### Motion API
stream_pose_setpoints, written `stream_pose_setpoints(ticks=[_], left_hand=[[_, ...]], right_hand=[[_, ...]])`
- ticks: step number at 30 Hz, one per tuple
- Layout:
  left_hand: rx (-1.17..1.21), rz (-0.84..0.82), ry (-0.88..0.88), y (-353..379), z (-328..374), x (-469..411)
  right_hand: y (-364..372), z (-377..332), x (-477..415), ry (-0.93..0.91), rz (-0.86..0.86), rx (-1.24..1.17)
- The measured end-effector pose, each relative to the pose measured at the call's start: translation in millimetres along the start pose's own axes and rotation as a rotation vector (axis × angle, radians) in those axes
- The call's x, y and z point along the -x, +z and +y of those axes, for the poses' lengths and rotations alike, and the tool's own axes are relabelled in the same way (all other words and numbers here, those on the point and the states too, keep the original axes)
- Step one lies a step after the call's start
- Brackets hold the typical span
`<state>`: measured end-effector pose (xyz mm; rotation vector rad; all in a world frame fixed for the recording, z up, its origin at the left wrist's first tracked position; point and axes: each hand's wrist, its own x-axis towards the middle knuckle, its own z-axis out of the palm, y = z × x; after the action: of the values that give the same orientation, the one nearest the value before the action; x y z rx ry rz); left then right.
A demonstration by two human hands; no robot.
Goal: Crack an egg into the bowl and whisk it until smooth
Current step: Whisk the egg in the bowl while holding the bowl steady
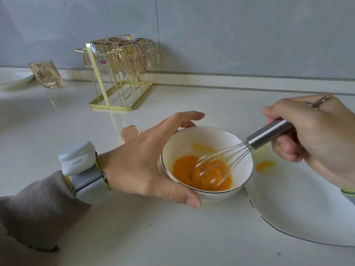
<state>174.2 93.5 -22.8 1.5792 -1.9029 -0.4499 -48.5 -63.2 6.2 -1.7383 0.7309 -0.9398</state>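
A small white bowl (194, 139) with a thin dark rim stands on the counter and holds orange beaten egg (203, 175). My left hand (149, 162) cups the bowl's left side, thumb at the near wall and fingers round the far rim. My right hand (311, 137) grips the steel handle of a wire whisk (269, 134); the whisk's wires are in the egg and look blurred. An empty eggshell (130, 132) lies on the counter behind my left hand.
A large white plate (299, 214) sits right of the bowl with a yolk splash (266, 166) on it. A gold rack (119, 73) of upturned glasses stands at the back, a loose glass (46, 73) and another plate (13, 79) far left.
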Motion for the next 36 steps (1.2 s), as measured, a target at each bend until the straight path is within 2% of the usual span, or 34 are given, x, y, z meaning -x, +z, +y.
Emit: stream_pose_setpoints(ticks=[8, 11, 14, 24, 33, 36], left_hand=[[-0.006, -0.001, -0.004, -0.1, 0.0, 0.8], [-0.011, 0.001, -0.011, -0.4, 0.3, 1.1], [-0.019, 0.001, -0.017, -0.3, 0.2, 0.9], [-0.022, -0.006, -0.017, -0.3, 0.9, 0.6], [-0.012, -0.006, -0.017, -0.3, 2.2, 0.4], [-0.016, -0.007, -0.026, -0.2, 1.6, 1.0]], right_hand=[[-0.2, 0.7, -1.3, 0.003, 0.012, -0.054], [-0.6, 0.4, -1.8, -0.036, 0.047, 0.007], [-1.1, 1.5, -1.8, -0.003, 0.022, -0.056], [-1.3, 1.1, -1.1, -0.074, 0.049, 0.043], [-0.7, 2.0, -1.0, -0.046, 0.016, -0.025], [-0.3, 1.5, -1.4, -0.073, 0.045, 0.044]])
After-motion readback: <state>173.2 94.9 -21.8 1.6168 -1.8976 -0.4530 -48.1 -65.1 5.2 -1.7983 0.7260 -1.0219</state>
